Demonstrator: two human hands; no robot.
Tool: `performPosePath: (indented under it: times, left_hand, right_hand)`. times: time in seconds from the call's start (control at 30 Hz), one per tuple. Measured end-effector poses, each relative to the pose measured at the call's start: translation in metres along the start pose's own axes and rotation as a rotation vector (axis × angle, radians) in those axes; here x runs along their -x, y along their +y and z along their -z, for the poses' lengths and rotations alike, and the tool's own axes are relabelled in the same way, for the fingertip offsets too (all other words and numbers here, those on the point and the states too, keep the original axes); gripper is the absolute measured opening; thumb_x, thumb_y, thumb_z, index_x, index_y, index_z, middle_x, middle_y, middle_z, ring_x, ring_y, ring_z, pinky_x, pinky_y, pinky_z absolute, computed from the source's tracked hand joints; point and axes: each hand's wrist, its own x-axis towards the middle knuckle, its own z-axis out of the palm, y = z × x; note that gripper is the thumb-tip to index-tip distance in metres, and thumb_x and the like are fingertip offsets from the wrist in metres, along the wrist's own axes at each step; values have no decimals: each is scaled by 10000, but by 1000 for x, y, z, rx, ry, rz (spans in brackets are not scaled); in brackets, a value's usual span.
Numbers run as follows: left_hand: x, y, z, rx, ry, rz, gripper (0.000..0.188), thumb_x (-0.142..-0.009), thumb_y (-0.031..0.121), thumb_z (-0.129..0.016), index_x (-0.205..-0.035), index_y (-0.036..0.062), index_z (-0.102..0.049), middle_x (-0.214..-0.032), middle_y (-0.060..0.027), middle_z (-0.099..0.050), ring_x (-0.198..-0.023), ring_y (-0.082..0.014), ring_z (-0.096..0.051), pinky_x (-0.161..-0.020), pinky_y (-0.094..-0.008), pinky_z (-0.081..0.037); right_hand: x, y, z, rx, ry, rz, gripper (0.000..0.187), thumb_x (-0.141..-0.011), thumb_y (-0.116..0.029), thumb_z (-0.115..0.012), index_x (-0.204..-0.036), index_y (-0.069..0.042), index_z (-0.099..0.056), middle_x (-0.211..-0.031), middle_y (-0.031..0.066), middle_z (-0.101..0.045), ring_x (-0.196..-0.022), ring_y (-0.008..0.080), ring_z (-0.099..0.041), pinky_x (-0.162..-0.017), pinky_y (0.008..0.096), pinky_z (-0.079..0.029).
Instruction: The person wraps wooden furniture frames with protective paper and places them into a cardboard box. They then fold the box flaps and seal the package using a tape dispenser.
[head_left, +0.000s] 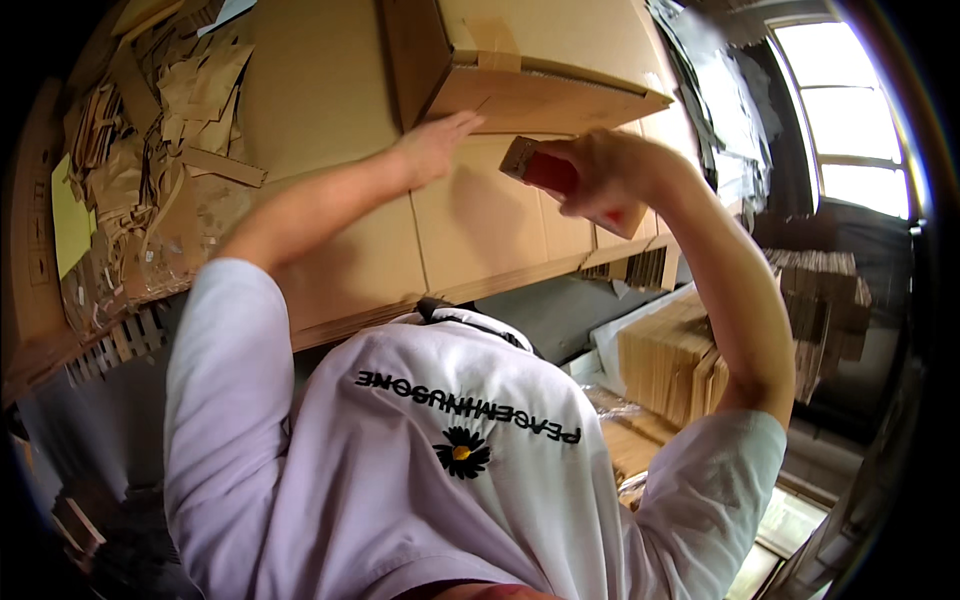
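A large brown cardboard box [550, 95] lies ahead of me, with a strip of brown tape running over its near edge. My left hand [437, 150] reaches to the box's near lower corner with its fingers stretched out; whether the fingertips touch it I cannot tell. In my right hand [605, 170], closed and slightly blurred, is a red tape dispenser [552, 172] with a greyish front end. It is held at a tilt just off the box's near side. The fingers partly hide its body. Beneath lie flat brown cardboard sheets [350, 265].
Torn cardboard scraps [200, 90] are heaped at the left, beside a yellow sheet [72, 218]. Below the work surface on the right stand bundled flat cartons [665, 350], with another cardboard stack [825, 300] farther right. A bright window [840, 100] is at the upper right.
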Motion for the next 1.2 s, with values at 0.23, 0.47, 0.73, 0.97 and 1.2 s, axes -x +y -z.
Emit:
performPosePath:
  times: [0.23, 0.47, 0.73, 0.97, 1.2]
  left_hand:
    - [-47, 90, 12, 2215, 391, 600, 494, -1035, 451, -436, -1119, 13, -647, -1020, -76, -682, -947, -169, -649, -881, -357, -504]
    - [-98, 189, 97, 2176, 270, 629, 633, -1028, 507, -403, -1206, -75, -577, -1209, -139, -643, -1077, -194, -632, -969, -356, -481]
    - [-88, 189, 50, 1684, 825, 665, 325, -963, 307, -624, -1091, 14, -685, -981, -13, -698, -926, -101, -620, -839, -267, -478]
    - [89, 65, -15, 720, 1421, 1357, 250, -944, 275, -637, -1012, 49, -720, -786, -51, -711, -713, -129, -650, -706, -274, -517]
    - [4, 39, -51, 233, 1120, 1505, 173, -917, 260, -579, -959, 148, -703, -838, -80, -695, -804, -329, -665, -714, -409, -543]
  right_hand:
    - [69, 94, -65, -233, 486, 215, 749, -673, -120, -667, -1406, -181, -523, -828, 179, -600, -687, 371, -639, -681, 435, -539]
    - [69, 192, -108, -142, 573, 491, 704, -683, -142, -690, -1373, -181, -553, -920, 164, -567, -713, 349, -634, -683, 444, -543]
    - [39, 198, -74, -27, 514, 658, 674, -737, -236, -740, -1377, -152, -548, -856, 172, -580, -626, 338, -613, -645, 423, -543]
    - [116, 146, 114, 230, 333, 734, 534, -716, -174, -810, -1217, -49, -672, -739, 217, -651, -562, 323, -643, -575, 395, -531]
    - [101, 10, 212, 85, 127, 500, 622, -805, -187, -710, -1364, -9, -506, -1273, 223, -576, -1111, 316, -613, -982, 398, -473]
